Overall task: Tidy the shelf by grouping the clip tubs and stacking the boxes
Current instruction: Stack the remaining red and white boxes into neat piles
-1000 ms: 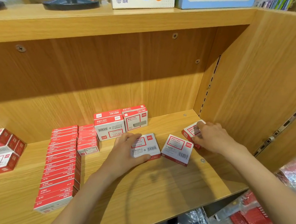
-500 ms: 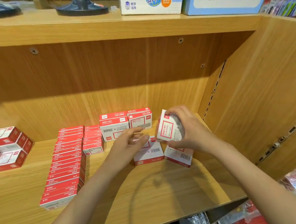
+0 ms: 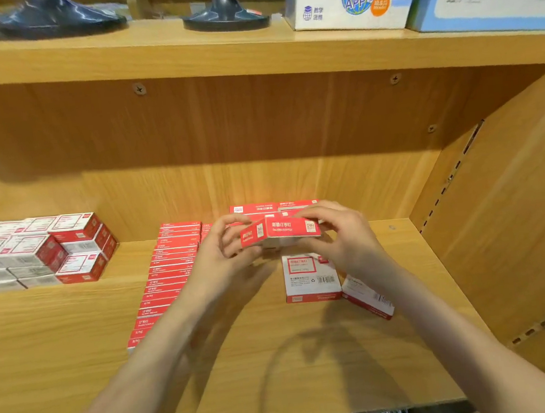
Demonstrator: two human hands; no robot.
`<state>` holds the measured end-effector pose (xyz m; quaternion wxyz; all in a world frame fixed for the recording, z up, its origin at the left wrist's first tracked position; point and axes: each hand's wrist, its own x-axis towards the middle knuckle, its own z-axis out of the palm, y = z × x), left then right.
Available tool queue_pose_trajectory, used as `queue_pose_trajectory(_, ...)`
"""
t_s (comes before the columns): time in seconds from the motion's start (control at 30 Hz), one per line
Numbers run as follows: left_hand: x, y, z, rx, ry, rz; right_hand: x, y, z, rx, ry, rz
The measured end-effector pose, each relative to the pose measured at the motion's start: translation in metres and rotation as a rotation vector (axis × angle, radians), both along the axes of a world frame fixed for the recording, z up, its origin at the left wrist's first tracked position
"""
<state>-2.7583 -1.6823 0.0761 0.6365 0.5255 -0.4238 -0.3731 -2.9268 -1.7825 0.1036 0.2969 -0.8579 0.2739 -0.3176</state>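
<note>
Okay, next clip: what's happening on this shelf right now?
A person is sorting small red-and-white boxes on a wooden shelf. Both hands, the left hand and the right hand, hold one box raised above the shelf board. Two loose boxes lie flat below: one directly under the hands, another tilted beside it, partly under the right wrist. A long row of thin boxes runs on the left, with a stacked group further left.

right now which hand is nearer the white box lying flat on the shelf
Right. The right hand is directly above the flat white box, its wrist crossing the box's right edge, while the left hand is off to its upper left. Both hold a raised red box.
</note>
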Motion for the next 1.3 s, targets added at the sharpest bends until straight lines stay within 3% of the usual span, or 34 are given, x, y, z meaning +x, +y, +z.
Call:
queue_pose_trajectory(0.07,0.014,0.006,0.0,-0.009,-0.109,0.066,0.007,-0.002,0.0,-0.094,0.023,-0.008)
queue_pose_trajectory(0.17,0.032,0.014,-0.004,0.006,-0.44,0.182,0.017,-0.003,-0.006,-0.063,0.077,0.011)
queue_pose_trajectory(0.3,0.05,0.016,-0.014,0.156,-0.791,0.315,0.037,0.0,-0.02,-0.068,0.113,0.042)
queue_pose_trajectory(0.4,0.054,0.015,-0.02,0.328,-0.911,0.244,0.049,-0.004,-0.029,-0.107,0.166,0.002)
queue_pose_trajectory(0.5,0.052,0.015,-0.021,0.373,-1.061,0.172,0.049,-0.007,-0.035,-0.094,0.173,-0.057)
queue_pose_trajectory(0.87,0.052,0.019,-0.022,0.344,-1.181,0.166,0.043,-0.015,-0.023,-0.187,0.278,0.007)
queue_pose_trajectory(1.1,0.053,0.018,-0.022,0.343,-1.2,0.144,0.047,-0.01,-0.027,-0.104,0.27,-0.003)
queue_pose_trajectory(1.3,0.05,0.004,-0.018,0.292,-0.985,0.161,0.044,-0.009,-0.027,0.027,0.128,-0.119)
